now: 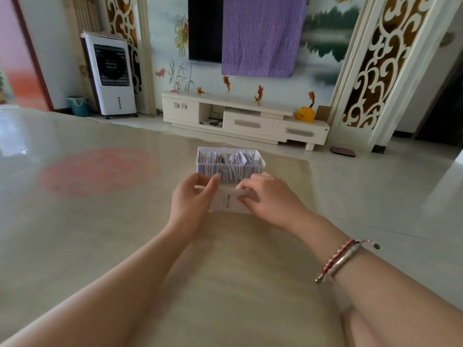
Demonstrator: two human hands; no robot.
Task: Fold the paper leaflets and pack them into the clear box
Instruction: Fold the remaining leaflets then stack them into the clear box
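Observation:
A clear box (259, 163) stands on the beige mat, packed with several folded white and purple leaflets (225, 162). Just in front of it I hold a white paper leaflet (229, 202) with dark print, a little above the mat. My left hand (191, 200) grips its left end, thumb over the top edge. My right hand (269, 199) pinches its right end, fingers curled over the upper edge. Both hands hide the ends of the leaflet.
The beige mat (125, 234) covers the floor under my arms, with a faded red round pattern (97, 171) at the left. A white TV cabinet (245, 118) runs along the far wall and an air cooler (110, 73) stands at the back left.

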